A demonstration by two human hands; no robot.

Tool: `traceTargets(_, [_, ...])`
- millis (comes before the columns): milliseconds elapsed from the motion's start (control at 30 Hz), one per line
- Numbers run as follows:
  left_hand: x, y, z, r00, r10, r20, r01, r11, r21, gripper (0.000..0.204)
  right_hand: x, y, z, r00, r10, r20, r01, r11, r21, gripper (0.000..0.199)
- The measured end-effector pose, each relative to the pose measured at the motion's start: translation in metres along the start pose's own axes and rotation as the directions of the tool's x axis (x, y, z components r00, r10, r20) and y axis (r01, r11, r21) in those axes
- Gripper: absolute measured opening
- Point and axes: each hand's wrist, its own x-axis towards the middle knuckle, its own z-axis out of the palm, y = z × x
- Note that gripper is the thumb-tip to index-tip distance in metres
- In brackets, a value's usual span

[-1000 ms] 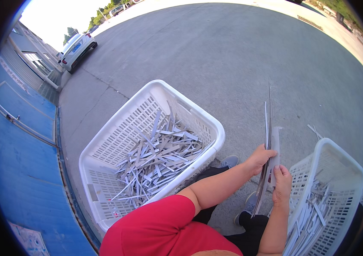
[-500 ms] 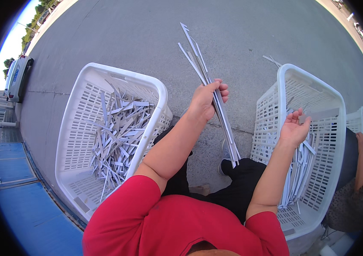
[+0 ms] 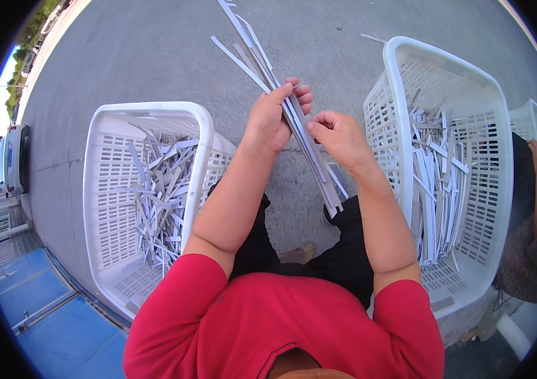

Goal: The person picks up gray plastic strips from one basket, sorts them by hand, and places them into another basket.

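Both hands, left hand (image 3: 271, 117) and right hand (image 3: 338, 136), grip clamped on strip bundle (image 3: 300, 126) slanting upper-left to lower-right.

Left hand (image 3: 273, 117) raised at upper centre of frame, fingers curled closed in a grip. Right hand (image 3: 339, 134) just beside it, fingertips pinched. Both forearms bare, rising from lower frame.
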Motion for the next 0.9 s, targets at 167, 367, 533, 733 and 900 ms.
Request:
traceTargets(167, [0.001,-0.002,0.0,1.0,-0.007,0.011,0.007,1.0,-0.004,0.027,-0.002,-0.004,-0.002,1.0,-0.019,-0.01,0.018,0.996,-0.092,0.027])
traceTargets(367, [0.0,0.0,0.001,0.996,0.047,-0.078,-0.047,0.999,0.011,0.027,-0.002,-0.015,-0.01,0.988,-0.017,-0.154,-0.01,0.985,-0.173,0.025])
traceTargets(533, [-0.002,0.005,-0.002,0.994,0.062,-0.087,-0.063,0.998,-0.004,0.027,0.003,-0.006,-0.058,0.895,0.072,-0.44,0.206,0.808,0.552,0.023])
traceTargets(733, [-0.002,0.003,-0.001,0.996,0.032,-0.081,-0.033,0.999,-0.014,0.028,-0.009,0.028,-0.119,0.658,0.568,-0.494,0.629,-0.054,0.776,0.022])
traceTargets(900, [-0.001,-0.001,-0.001,0.998,0.028,-0.058,-0.029,1.0,-0.01,0.029,0.002,0.005,-0.066,0.945,0.237,-0.225,0.073,0.517,0.853,0.022])
